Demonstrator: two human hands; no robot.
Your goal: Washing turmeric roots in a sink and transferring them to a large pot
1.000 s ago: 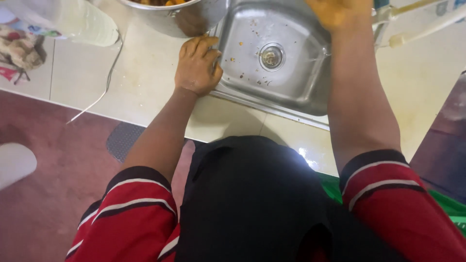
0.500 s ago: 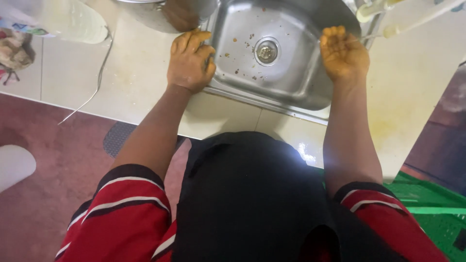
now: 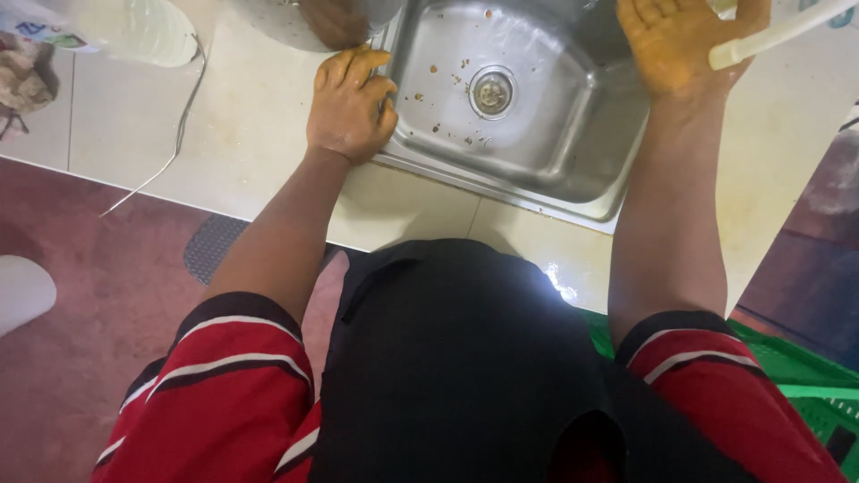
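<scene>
A steel sink with a round drain and bits of orange food on its bottom is set into a pale tiled counter. My left hand rests palm down on the sink's left rim, fingers together, stained yellow. My right hand is held palm up over the sink's right side, fingers apart, coated in yellow-orange residue. A white tube crosses just beside its fingers; I cannot tell whether they touch. Neither hand holds anything.
A steel bowl stands at the counter's back, left of the sink. A clear plastic bottle lies at far left with a thin white cord beside it. A green crate sits on the floor at right.
My right hand has turned palm up and come further over the sink's right side, toward the white tube. My left hand stays on the sink's rim.
</scene>
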